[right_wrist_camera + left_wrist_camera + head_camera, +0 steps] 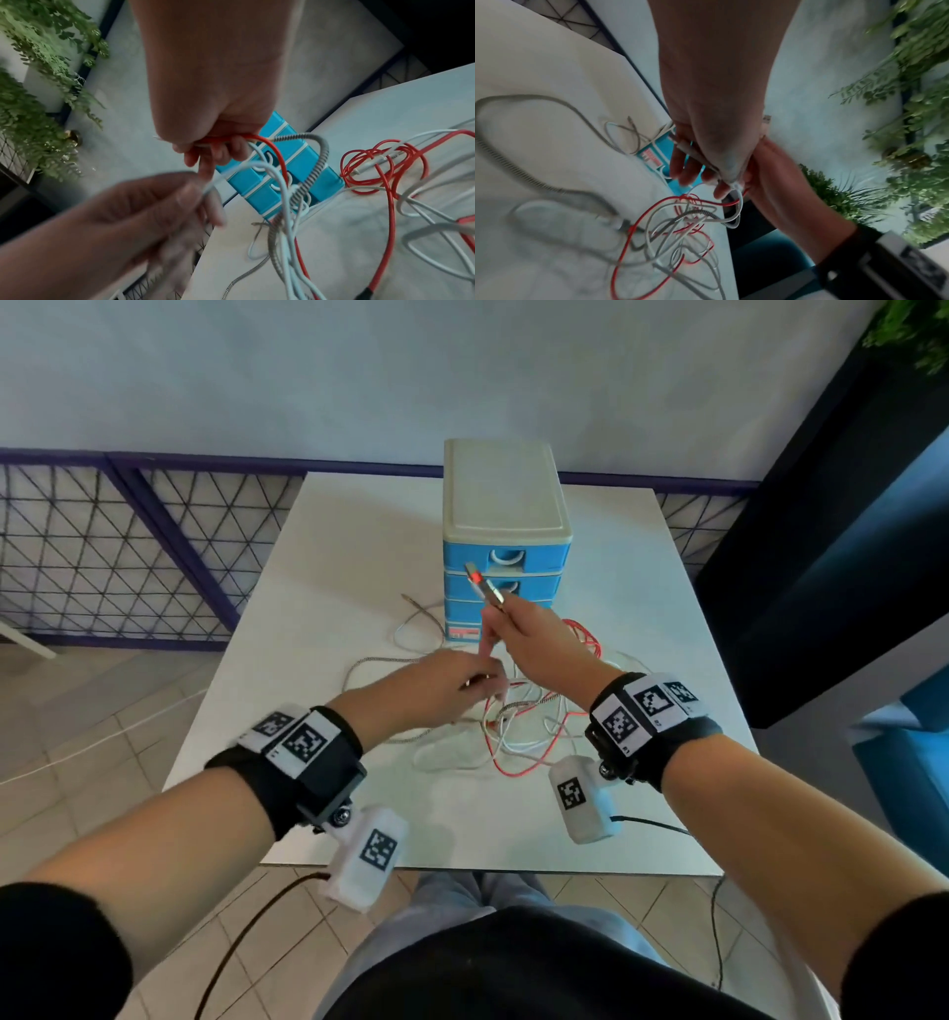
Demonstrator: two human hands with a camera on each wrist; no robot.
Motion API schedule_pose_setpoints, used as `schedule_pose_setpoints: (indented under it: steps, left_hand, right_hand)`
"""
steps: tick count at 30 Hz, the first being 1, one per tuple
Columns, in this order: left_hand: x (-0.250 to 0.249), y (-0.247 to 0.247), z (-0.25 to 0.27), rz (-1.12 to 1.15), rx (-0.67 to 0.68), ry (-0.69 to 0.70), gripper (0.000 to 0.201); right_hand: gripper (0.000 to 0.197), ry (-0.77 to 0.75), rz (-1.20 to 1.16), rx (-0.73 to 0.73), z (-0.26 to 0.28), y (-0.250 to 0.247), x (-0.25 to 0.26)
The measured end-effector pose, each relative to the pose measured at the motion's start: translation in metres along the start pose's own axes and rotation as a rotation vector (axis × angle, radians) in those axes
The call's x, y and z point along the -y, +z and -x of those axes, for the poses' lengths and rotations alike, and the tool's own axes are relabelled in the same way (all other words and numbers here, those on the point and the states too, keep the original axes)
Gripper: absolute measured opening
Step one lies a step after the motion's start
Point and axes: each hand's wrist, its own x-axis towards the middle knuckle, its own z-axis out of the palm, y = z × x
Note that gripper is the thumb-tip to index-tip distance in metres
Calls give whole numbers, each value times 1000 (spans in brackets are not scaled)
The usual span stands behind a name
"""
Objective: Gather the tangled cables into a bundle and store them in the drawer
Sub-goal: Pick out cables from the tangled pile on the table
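A tangle of red, white and braided grey cables (518, 737) lies on the white table (359, 546) in front of a blue drawer unit (506, 505) with a cream top; its drawers are closed. My right hand (534, 639) is raised before the drawers and grips several cable ends, their plugs (485, 588) sticking up from the fist. In the right wrist view the right hand (213, 121) holds red, white and braided strands. My left hand (457, 683), just left of it and lower, pinches a white cable (231, 172) that runs toward the right fist. Loose loops (667, 233) trail on the table.
A grey braided loop (513, 162) and a thin cable end (416, 603) lie left of the drawer unit. A mesh fence (102, 546) runs behind the table at left and a dark panel (847, 531) stands at right. Hanging plants (38, 81) show beyond.
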Motion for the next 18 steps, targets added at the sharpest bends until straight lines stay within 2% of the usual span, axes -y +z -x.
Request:
schedule_pose_setpoints:
  steps: [2,6,8,10,12,15,18]
  left_hand:
    - [-3,-10,-2,-59,-115,24,17]
    - [3,-20,-5,42,-262,-52,22]
    - [7,-27,-5,57,-248,-83,22]
    - [12,-34,-5,114,-195,-96,10]
    - [13,-40,-4,199,-200,-101,3]
    - [10,-41,-8,249,-292,-82,13]
    - [1,-40,-15,455,-458,-50,30]
  right_hand:
    - [26,30,43,10,2,2,1]
    - [30,106,70,22,5,2,-1]
    - [29,118,107,30,6,0,-4]
    - [30,139,81,35,8,-2,-9]
    - [33,158,14,66,8,-4,-10]
    - [38,89,-96,146,6,-7,-6]
    - [39,91,-325,189,1,-9,-1]
